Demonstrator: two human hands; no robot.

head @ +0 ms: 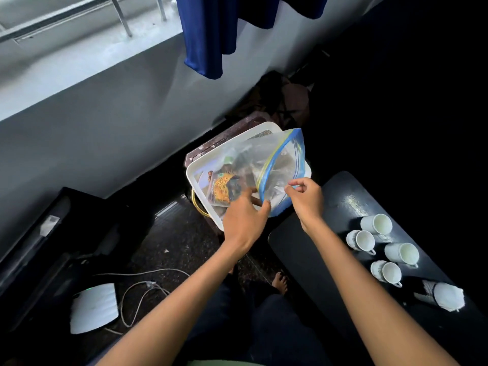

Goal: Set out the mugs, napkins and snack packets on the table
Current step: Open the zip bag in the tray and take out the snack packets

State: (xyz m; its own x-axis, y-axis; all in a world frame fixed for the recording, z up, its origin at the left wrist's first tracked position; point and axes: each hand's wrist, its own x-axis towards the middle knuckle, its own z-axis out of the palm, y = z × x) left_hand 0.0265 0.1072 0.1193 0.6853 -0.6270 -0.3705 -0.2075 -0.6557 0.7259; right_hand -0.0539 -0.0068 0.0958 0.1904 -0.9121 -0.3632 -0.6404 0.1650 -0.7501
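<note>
A white tray [196, 178] is seen at the centre of the frame, resting on a dark stand. A clear zip bag [266, 165] with a blue and yellow seal lies in the tray. Snack packets are held inside the bag, among them an orange and yellow packet [223, 190]; the others are blurred through the plastic. The bag's open rim is pinched by the right hand [306, 198] between thumb and forefinger. The left hand [244, 220] is placed at the bag's mouth, its fingers spread and reaching inside toward the packet. At the right of the frame, four white mugs [380, 247] are noted on the dark tabletop [303, 249], all empty. A folded white napkin [443, 297] lies just below them.
</note>
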